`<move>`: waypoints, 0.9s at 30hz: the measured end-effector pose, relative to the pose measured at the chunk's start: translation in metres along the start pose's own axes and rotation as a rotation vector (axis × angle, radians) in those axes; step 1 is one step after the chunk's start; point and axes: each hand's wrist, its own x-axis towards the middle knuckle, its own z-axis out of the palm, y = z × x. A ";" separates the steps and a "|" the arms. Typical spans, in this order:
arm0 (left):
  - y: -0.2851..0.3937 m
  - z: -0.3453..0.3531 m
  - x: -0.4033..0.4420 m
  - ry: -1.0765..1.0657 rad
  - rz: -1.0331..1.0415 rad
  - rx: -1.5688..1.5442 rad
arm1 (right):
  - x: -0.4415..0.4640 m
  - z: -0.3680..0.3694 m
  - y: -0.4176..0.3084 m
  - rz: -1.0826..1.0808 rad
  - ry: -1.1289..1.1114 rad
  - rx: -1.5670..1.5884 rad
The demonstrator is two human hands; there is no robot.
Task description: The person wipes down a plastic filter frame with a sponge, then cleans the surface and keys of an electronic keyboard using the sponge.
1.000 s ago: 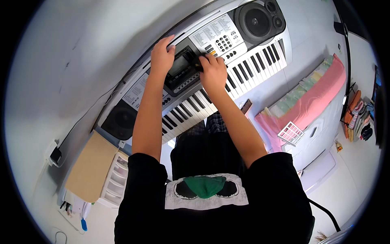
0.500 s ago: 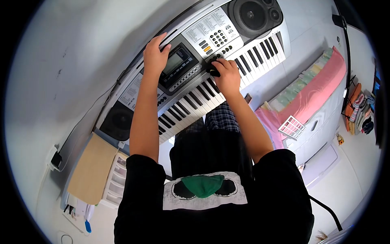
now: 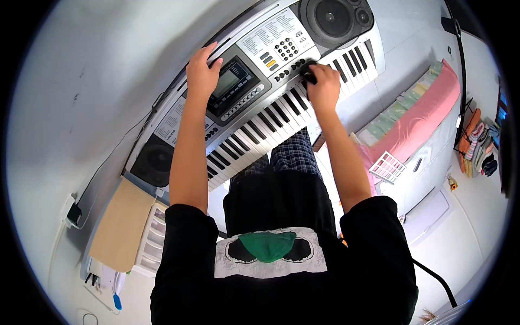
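Observation:
A silver electronic keyboard lies slantwise in front of me, with white and black keys, a display and a speaker at each end. My left hand rests at its rear edge left of the display, fingers stretched out and thumb apart, holding nothing. In my right hand is a small, soft-looking black item, perhaps a cloth. My fingers press it against the panel between the round black buttons and the keys, near the right speaker. The fingers partly cover it, so its full shape is hidden.
A wooden board and a white drawer unit stand at the lower left. A cable runs along the wall to a black plug. On the right are pink bedding, a white grid tray and folded clothes.
My right hand has slid right along the keyboard panel with the black item, from beside the display toward the right speaker. My left hand has stayed nearly in place.

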 end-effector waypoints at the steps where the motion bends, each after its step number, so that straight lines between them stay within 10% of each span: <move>1: 0.000 0.000 0.000 0.000 -0.001 0.003 | -0.007 0.001 -0.010 -0.013 -0.026 0.040; 7: -0.005 0.003 0.000 0.012 0.037 0.050 | -0.024 -0.003 -0.040 -0.272 -0.222 0.072; 27: -0.003 0.000 -0.003 0.010 0.045 0.060 | 0.035 -0.008 0.017 0.032 0.032 -0.054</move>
